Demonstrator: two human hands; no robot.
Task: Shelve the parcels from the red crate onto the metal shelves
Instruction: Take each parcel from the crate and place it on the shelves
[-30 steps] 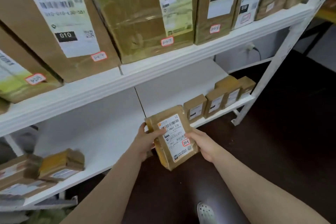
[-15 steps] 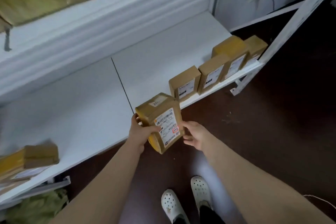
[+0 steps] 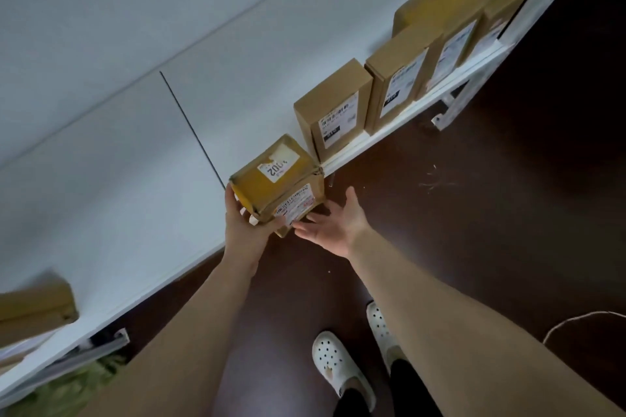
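A: You have the parcel (image 3: 281, 179) at the shelf's (image 3: 135, 162) front lip, just left of the nearest standing box (image 3: 333, 108), partly overhanging.
B: Push it back and stand it label-out, flush beside that box, without toppling it.
A: Your left hand (image 3: 244, 227) grips the parcel's left corner, fingers curled underneath.
B: Your right hand (image 3: 335, 223), out in front of that box, lies flat with fingers spread, holding nothing.
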